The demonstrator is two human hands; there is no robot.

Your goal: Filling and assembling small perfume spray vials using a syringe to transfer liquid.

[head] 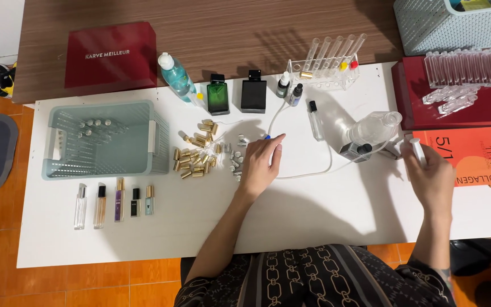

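Observation:
My left hand (pixel 261 165) rests on the white table (pixel 313 210), its fingertips pinching the blue-tipped end of a thin white tube (pixel 302 175) that loops across the table to a small pump device (pixel 358 150) under a tilted clear bottle (pixel 374 127). Just left of this hand lie small silver sprayer parts (pixel 235 160) and a heap of gold caps (pixel 196 154). My right hand (pixel 430 179) holds a small clear vial with a white top (pixel 417 150), near an orange box (pixel 473 154).
A pale green basket (pixel 104 140) with a few vials stands at left, with five small perfume bottles (pixel 115 203) in a row in front of it. Green (pixel 218 95) and black (pixel 253 92) bottles, a blue bottle (pixel 176 75), a test-tube rack (pixel 326 67) and red boxes (pixel 456 105) line the back.

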